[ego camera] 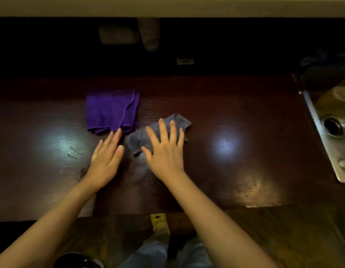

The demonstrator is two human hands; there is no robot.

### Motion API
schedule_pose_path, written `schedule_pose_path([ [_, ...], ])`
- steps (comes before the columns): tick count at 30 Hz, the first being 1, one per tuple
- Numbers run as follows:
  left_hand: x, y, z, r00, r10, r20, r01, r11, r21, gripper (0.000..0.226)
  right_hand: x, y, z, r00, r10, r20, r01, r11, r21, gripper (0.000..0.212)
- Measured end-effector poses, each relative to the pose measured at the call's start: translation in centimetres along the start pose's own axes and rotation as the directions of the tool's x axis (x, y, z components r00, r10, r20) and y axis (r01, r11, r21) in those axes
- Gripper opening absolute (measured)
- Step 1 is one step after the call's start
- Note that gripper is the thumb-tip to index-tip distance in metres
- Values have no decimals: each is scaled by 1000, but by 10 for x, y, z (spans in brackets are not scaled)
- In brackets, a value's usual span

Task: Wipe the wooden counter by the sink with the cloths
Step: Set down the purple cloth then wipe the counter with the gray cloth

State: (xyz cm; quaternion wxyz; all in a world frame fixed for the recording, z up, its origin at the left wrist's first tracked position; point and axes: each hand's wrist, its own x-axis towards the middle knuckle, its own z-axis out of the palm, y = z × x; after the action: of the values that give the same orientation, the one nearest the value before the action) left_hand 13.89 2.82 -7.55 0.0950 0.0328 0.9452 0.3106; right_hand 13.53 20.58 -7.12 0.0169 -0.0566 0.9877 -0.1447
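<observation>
A dark wooden counter (pixel 235 113) fills the middle of the view. A folded purple cloth (pixel 111 110) lies flat on it, left of centre. Just right of it lies a crumpled grey cloth (pixel 179 120), and my right hand (pixel 165 149) presses flat on top of it with fingers spread. My left hand (pixel 107 159) rests open on the bare wood, fingertips almost touching the near edge of the purple cloth. It holds nothing. A small wet smear (pixel 73 152) shows on the wood to the left of my left hand.
A steel sink (pixel 330 130) with a drain sits at the counter's right end. A dim cup-like object (pixel 150 35) and a pale box (pixel 117 34) stand in shadow at the back. My legs and a yellow shoe (pixel 158 221) are below the front edge.
</observation>
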Motion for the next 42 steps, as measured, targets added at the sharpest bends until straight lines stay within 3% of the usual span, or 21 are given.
schedule_pose_path([
  [4, 2, 13, -2, 999, -45, -4, 44, 992, -116, 47, -50, -6, -5, 998, -4, 62, 5, 1000, -25, 61],
  [10, -40, 56, 26, 995, 99, 29, -102, 985, 139, 50, -100, 6, -16, 990, 1, 140, -3, 1000, 12, 65],
  [13, -57, 76, 38, 990, 137, 32, -140, 982, 125, 47, -117, 16, -24, 981, 39, 189, -49, 997, 52, 72],
  [17, -59, 94, 44, 986, 127, 107, -134, 990, 54, 47, -123, 40, -34, 967, -62, 245, 0, 969, 247, 80],
  [20, -48, 98, 40, 988, 60, 140, -52, 997, -59, 46, -112, 60, -53, 964, -55, 262, -66, 898, 434, 60],
  [23, -43, 97, 39, 976, 23, 219, -28, 999, 20, 51, -99, 72, -62, 982, 31, 186, -88, 949, 303, 55],
  [25, -41, 96, 38, 958, 22, 285, -40, 998, 55, 43, -91, 74, -61, 976, 11, 219, -57, 977, 206, 61],
  [30, -28, 73, 8, 916, 63, 396, -75, 997, 14, 28, -71, 53, -56, 961, -81, 264, 34, 984, 177, 57],
  [34, -15, 40, -22, 948, 24, 319, -45, 997, 57, 34, -44, 16, -44, 969, -98, 227, 46, 974, 223, 49],
  [42, 13, -3, -65, 989, -6, 151, -17, 988, 153, 38, 8, -41, -18, 981, -142, 133, 137, 989, 52, 47],
])
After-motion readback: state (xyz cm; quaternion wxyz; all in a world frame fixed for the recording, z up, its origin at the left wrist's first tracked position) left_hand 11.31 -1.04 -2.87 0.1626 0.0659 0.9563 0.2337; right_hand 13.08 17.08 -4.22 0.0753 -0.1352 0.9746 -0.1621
